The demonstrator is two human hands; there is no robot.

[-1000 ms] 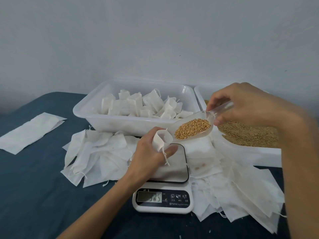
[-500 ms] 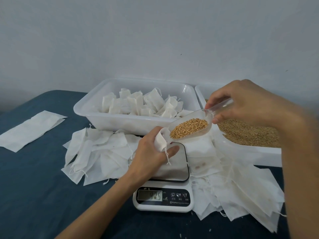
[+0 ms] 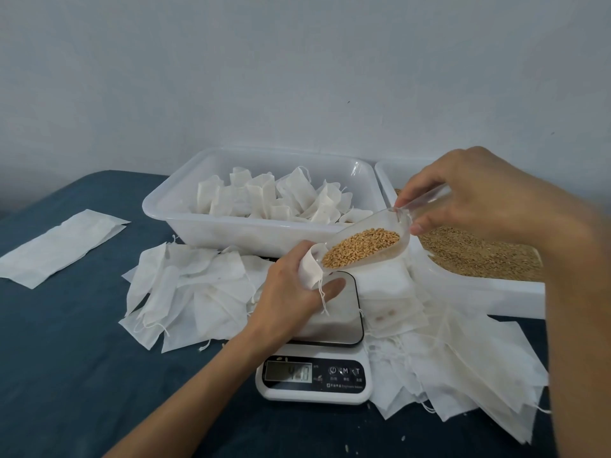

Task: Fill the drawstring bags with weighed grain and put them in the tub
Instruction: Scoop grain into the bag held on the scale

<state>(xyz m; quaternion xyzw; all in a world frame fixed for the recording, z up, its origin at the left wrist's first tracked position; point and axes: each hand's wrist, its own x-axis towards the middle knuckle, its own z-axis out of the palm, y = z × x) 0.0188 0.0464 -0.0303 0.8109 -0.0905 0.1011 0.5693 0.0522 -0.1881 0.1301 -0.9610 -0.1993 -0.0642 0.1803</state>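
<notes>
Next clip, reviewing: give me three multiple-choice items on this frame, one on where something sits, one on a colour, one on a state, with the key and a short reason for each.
1. Where does the tub of filled bags stand?
A. behind the scale
B. on the scale
C. at the table's near edge

2. What colour is the table cover?
A. red
B. dark blue
C. yellow

3. What state is the scoop in?
A. empty, lying flat
B. loaded with grain, tilted to the bag mouth
C. buried in the grain tub

Key: 1 A, the tub stands beyond the scale, by the wall. 2 B, the cover shows dark blue around the loose bags. 3 B, the right hand holds the scoop full of grain, its tip at the bag that the left hand holds open.
</notes>
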